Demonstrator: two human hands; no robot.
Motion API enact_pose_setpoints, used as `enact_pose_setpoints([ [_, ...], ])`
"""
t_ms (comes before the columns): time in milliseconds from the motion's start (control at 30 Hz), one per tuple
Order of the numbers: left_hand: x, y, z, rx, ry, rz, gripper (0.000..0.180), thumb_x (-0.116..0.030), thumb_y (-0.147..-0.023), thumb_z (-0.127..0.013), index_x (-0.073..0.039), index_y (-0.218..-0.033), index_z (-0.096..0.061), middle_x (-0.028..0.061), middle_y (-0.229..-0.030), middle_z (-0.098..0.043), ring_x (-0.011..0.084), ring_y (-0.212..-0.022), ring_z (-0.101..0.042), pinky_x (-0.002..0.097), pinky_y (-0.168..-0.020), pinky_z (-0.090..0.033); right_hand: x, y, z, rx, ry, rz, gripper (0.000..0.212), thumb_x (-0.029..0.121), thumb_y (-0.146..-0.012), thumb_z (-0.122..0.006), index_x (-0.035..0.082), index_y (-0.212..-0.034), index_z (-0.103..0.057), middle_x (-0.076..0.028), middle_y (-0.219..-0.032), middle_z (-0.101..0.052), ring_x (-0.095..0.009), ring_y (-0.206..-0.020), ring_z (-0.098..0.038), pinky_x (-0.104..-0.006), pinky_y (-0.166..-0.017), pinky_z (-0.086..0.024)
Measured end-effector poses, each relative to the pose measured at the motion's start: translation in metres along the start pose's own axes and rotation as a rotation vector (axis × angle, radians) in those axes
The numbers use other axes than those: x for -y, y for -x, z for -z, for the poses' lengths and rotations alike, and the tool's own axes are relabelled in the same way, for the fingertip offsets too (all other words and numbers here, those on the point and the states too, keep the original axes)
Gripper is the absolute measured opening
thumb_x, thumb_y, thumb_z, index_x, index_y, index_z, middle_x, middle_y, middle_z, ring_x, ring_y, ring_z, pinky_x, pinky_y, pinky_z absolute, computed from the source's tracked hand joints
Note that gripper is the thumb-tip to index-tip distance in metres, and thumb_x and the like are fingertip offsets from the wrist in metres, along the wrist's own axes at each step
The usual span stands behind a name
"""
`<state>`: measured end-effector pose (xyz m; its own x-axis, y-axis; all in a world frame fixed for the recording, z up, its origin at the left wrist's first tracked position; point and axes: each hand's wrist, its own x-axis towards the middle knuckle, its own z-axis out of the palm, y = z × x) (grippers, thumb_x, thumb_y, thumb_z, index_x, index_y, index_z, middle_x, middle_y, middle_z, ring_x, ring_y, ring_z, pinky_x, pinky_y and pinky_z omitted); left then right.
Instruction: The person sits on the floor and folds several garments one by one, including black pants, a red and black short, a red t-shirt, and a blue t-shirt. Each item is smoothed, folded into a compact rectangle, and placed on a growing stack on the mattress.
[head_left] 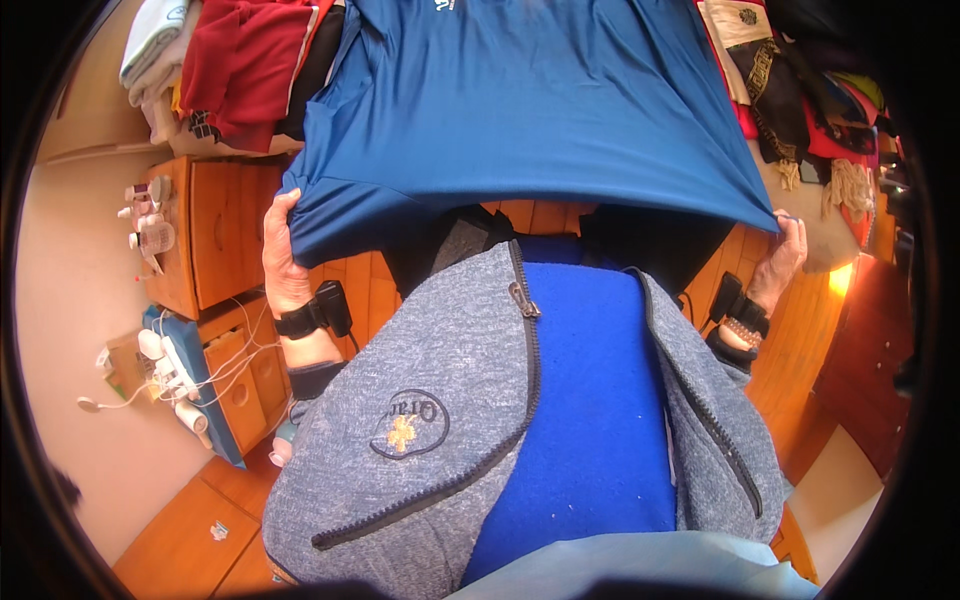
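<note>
A blue T-shirt point(530, 120) is stretched out wide in front of me, its hem toward my body. My left hand point(283, 240) grips the hem's left corner, thumb on top of the cloth. At the opposite corner my right hand point(787, 245) pinches the hem between thumb and fingers. Between the two hands the hem hangs in a shallow curve above the floor. The far part of the shirt runs out of the picture at the top. Both wrists carry dark straps with small black boxes.
Folded red clothing point(245, 70) and a pale folded towel point(155, 40) lie at the far left. More garments point(775, 90) are heaped at the far right. A wooden cabinet point(225, 230) with small bottles stands left, near a power strip point(172, 365) with tangled white cables.
</note>
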<state>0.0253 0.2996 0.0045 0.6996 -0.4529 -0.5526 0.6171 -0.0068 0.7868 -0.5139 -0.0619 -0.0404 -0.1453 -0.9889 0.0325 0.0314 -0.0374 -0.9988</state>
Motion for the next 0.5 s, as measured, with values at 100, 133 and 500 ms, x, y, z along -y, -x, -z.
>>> enact_pose_setpoints([
  [100,0.008,0.006,0.006,-0.126,-0.054,-0.028,0.018,-0.021,-0.086,-0.072,-0.008,-0.097,-0.066,0.0015,-0.092,-0.066,0.0116,-0.078,-0.064,0.0260,-0.065,-0.053,-0.019,-0.009,0.016,0.056,0.058,-0.038,0.011,0.006,-0.087,-0.058,0.005,-0.077,-0.060,-0.006,-0.087,-0.064,-0.014,-0.084,-0.058,-0.0270,-0.082,-0.047],
  [133,0.010,0.003,0.007,-0.130,-0.159,-0.047,0.015,-0.021,-0.086,-0.072,-0.009,-0.094,-0.066,0.0004,-0.088,-0.066,0.0093,-0.072,-0.063,0.0235,-0.056,-0.049,-0.027,-0.013,0.021,0.085,0.067,-0.074,0.011,0.008,-0.089,-0.058,0.005,-0.078,-0.060,-0.006,-0.089,-0.064,-0.015,-0.086,-0.058,-0.0282,-0.084,-0.046],
  [500,0.016,-0.096,-0.042,0.024,-1.149,-0.651,0.033,-0.034,-0.097,-0.064,-0.008,-0.116,-0.067,0.0106,-0.111,-0.067,0.0251,-0.103,-0.065,0.0363,-0.090,-0.050,-0.080,-0.035,0.033,0.147,0.281,-0.378,0.027,0.024,-0.093,-0.066,0.011,-0.116,-0.062,0.002,-0.098,-0.061,-0.007,-0.086,-0.057,-0.0243,-0.071,-0.047],
])
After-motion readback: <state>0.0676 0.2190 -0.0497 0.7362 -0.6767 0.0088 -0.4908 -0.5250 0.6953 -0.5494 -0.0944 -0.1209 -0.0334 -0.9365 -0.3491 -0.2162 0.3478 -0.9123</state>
